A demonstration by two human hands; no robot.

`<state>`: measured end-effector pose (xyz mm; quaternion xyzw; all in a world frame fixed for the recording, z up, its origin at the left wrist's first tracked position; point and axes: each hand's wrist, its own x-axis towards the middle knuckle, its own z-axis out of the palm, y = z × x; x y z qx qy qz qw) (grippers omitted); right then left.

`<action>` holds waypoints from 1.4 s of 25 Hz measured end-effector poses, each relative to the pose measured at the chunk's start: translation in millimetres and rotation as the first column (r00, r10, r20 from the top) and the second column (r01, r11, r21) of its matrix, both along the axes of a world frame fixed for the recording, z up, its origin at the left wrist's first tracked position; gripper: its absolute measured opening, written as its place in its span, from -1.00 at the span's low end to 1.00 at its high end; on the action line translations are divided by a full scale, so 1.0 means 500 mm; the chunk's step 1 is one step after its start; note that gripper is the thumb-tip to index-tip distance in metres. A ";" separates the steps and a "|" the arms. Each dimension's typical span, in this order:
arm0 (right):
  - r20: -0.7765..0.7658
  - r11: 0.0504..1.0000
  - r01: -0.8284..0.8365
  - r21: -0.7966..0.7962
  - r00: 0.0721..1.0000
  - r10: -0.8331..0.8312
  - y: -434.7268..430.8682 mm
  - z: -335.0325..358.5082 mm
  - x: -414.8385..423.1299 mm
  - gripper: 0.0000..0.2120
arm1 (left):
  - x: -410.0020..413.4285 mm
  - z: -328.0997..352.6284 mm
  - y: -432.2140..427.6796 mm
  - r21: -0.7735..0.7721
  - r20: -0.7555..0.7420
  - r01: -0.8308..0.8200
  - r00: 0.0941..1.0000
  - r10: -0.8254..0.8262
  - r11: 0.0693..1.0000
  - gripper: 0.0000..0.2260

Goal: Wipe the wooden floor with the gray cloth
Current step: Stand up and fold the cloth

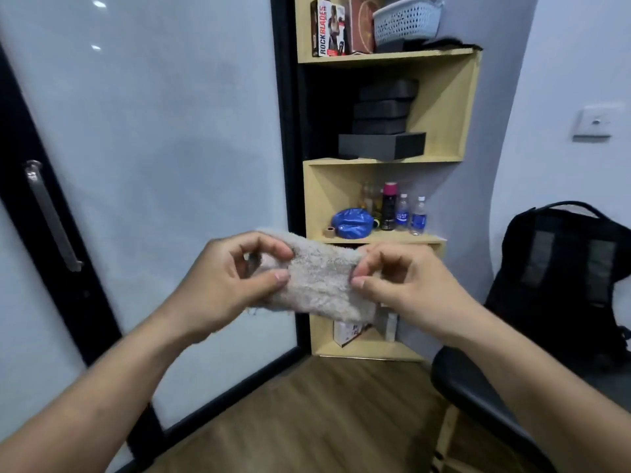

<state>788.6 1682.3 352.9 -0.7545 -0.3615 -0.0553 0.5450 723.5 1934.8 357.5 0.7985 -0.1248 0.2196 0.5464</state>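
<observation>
The left hand (235,271) pinches one end of the gray cloth (317,281), held up in the air well above the wooden floor (307,421); the right hand (406,281) pinches the other end. It looks soft, light and floppy, best bunched in one palm.

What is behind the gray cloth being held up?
The wooden shelf unit. The left hand and right hand pinch the gray cloth in front of its lowest compartment; a white box peeks out below it. The compartment's upper part is covered.
</observation>
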 end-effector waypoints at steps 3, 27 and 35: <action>-0.208 0.983 0.182 -0.033 0.960 -0.185 0.050 -0.098 0.125 -0.62 | 0.156 -0.127 0.024 -0.028 -0.076 0.053 0.996 -0.055 0.998 -0.80; -0.387 0.854 0.462 -0.241 0.761 -0.521 -0.060 -0.350 1.325 -0.84 | 1.379 -0.417 -0.142 -0.051 -0.554 -0.150 0.827 0.097 0.987 -0.75; 0.092 0.545 0.639 -0.543 0.690 -0.718 -0.091 -0.467 1.778 -0.76 | 1.887 -0.495 -0.194 0.130 -0.482 0.089 0.876 -0.016 0.987 -0.67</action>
